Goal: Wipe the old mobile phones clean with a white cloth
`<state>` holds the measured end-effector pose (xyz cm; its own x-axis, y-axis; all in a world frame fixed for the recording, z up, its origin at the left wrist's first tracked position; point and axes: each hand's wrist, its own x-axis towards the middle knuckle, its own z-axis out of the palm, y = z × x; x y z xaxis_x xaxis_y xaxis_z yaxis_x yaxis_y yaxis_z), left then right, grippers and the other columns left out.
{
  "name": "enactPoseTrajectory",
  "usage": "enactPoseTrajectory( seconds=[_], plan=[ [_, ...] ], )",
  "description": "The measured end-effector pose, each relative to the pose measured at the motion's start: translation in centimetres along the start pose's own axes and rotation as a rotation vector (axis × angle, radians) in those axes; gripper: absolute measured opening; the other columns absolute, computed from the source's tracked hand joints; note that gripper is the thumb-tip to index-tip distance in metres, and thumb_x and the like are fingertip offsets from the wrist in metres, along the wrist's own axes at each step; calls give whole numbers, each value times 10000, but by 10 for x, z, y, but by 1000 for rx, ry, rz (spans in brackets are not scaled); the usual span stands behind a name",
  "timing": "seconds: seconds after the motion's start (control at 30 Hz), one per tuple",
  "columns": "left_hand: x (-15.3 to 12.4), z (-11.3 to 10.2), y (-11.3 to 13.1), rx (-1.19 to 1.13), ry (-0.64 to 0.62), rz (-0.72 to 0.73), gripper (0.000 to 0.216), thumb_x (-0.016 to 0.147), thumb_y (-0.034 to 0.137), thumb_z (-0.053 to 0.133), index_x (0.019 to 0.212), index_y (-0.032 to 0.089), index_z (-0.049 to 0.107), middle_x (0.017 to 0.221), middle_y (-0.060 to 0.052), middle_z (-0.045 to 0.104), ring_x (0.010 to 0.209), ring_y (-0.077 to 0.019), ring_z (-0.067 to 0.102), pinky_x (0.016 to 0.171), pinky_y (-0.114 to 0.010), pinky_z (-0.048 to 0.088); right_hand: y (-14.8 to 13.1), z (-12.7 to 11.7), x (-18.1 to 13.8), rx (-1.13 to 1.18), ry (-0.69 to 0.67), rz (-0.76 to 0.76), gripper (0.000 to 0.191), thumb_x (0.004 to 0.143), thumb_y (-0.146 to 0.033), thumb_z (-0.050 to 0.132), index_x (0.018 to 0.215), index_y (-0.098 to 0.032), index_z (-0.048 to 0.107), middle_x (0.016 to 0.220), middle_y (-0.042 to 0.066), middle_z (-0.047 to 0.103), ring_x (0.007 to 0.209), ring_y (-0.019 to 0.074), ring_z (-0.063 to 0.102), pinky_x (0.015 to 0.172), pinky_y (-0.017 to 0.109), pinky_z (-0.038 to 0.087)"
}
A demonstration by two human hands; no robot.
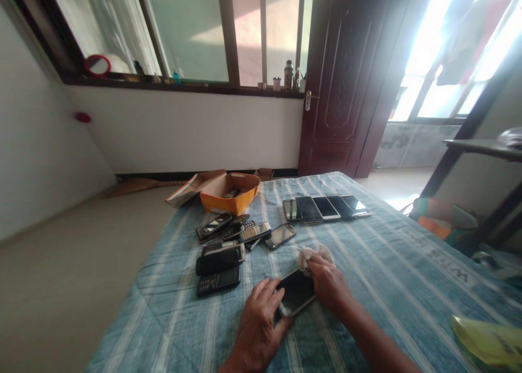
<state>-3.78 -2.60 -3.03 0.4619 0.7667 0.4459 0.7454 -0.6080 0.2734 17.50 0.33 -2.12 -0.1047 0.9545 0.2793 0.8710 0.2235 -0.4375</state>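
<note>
A dark-screened smartphone (298,292) lies tilted on the striped blue bedcover in front of me. My left hand (261,318) grips its left side, the thumb at the near edge and the fingers at the far left edge. With my right hand (328,283) I press a crumpled whitish cloth (316,258) at the phone's upper right corner. Just beyond lies a single phone with a grey screen (280,235). To the left is a heap of old keypad phones (255,231), with a black phone (218,260) and a dark keypad phone (219,281) nearer to me.
Several smartphones, among them a white one (326,208), form a row at the back right. An open orange cardboard box (228,203) with phones inside stands at the back left. A yellow packet (487,343) lies at the right. Beyond are a door (338,90) and windows.
</note>
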Motion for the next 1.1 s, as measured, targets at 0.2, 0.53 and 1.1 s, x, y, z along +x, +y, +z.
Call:
enactPoseTrajectory(
  seconds=[0.2,0.53,1.1],
  plan=[
    [2,-4,2,16,-14,4,415,706,269,718,1114,208,670,1222,-112,644,1142,-322,580,910,-490,539,-9,-1,-3,-20,32,20,365,811,-1,388,881,-214,676,1009,62,659,929,190,602,787,266,449],
    [2,-3,3,-27,-24,-19,445,682,236,736,1119,190,667,1222,-124,642,1152,-326,571,926,-502,528,-11,3,-16,84,14,-101,396,855,-40,399,1090,-218,664,1135,61,648,1110,204,542,956,312,428],
    [4,-8,8,-52,-140,-93,466,684,212,736,1142,179,658,1280,-122,606,1213,-336,523,999,-524,467,-3,16,-43,-40,185,-298,383,829,-3,415,1034,-190,678,1096,80,679,1053,216,602,912,336,502]
  ],
)
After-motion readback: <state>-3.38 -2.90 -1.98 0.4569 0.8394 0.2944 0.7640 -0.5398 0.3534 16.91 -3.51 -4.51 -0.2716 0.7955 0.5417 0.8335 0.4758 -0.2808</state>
